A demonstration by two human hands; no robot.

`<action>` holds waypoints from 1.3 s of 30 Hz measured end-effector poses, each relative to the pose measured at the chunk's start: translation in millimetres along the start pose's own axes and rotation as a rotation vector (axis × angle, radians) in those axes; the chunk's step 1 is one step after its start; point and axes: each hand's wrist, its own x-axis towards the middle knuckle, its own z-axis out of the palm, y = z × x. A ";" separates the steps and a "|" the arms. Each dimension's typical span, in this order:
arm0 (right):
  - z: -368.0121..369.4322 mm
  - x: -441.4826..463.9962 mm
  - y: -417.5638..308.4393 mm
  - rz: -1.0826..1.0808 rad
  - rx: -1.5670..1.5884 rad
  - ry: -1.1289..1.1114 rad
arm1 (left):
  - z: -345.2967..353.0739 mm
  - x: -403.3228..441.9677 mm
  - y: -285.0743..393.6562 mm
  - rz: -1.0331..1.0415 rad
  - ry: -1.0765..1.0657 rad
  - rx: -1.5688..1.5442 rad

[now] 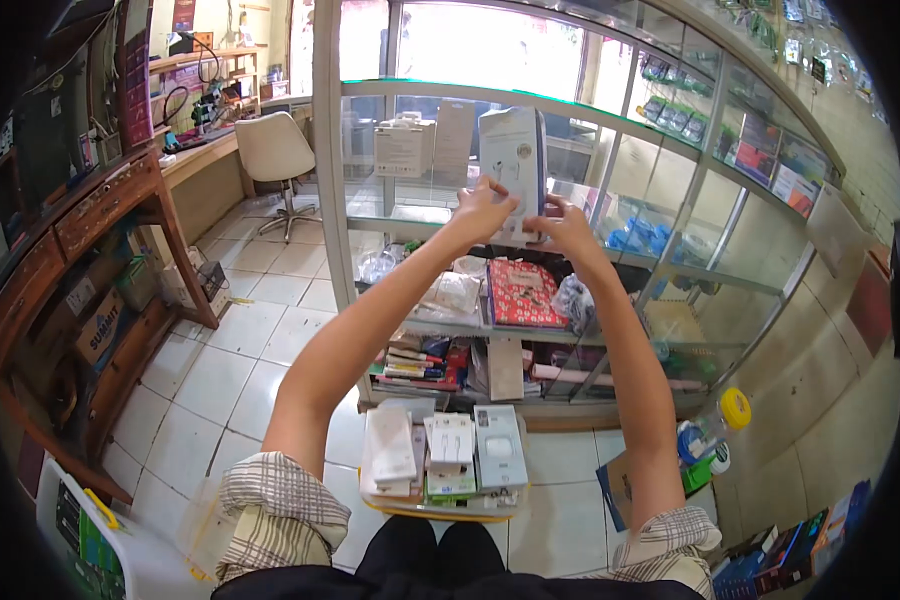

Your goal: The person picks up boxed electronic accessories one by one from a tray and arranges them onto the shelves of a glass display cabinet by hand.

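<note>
A tall white box [510,150] with a picture of earphones on its front stands upright at the glass shelf in front of me. My left hand [487,210] is closed at its lower left front, with the fingers bent against it. On the lower right edge of the same box, my right hand [567,228] has its fingers curled around the side. Left of it on the shelf are a grey-white box [455,135] and a white box with a handle-like top [402,148].
A yellow-rimmed container [515,505] full of small boxes sits near my knees. Below the shelf lie a red patterned packet [523,292] and plastic bags. A white chair [275,150] stands left, a wooden desk [100,215] further left. A yellow-lidded jar [732,410] is right.
</note>
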 end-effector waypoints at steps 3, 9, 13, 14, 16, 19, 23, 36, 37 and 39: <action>-8.8 52.8 39.0 0.066 -0.085 -0.125 | 3.0 57.6 -22.3 0.163 0.080 0.354; -10.5 118.8 62.7 0.123 -0.022 -0.109 | 12.1 113.5 -39.7 0.106 0.143 0.353; -6.9 163.8 78.8 0.190 0.017 -0.173 | 16.7 163.4 -66.1 0.352 0.280 0.498; -6.0 174.9 80.8 0.189 -0.009 -0.185 | 16.3 174.4 -71.6 0.347 0.278 0.496; -6.0 196.9 97.3 0.156 0.022 -0.181 | 14.0 195.4 -84.5 0.473 0.294 0.411; -0.6 228.2 113.4 0.157 -0.081 -0.016 | 15.7 222.0 -99.6 0.463 0.305 0.322; 1.2 262.4 143.5 0.136 -0.164 0.010 | 26.5 252.7 -128.2 0.458 0.311 0.252; 12.1 329.7 195.9 -0.164 -0.607 0.244 | 25.5 282.9 -160.4 0.583 0.370 0.512; 12.9 333.8 200.1 -0.203 -0.639 0.269 | 25.4 278.5 -158.0 0.513 0.360 0.550; 14.8 339.3 204.8 -0.193 -0.655 0.287 | 27.5 277.6 -161.3 0.445 0.352 0.587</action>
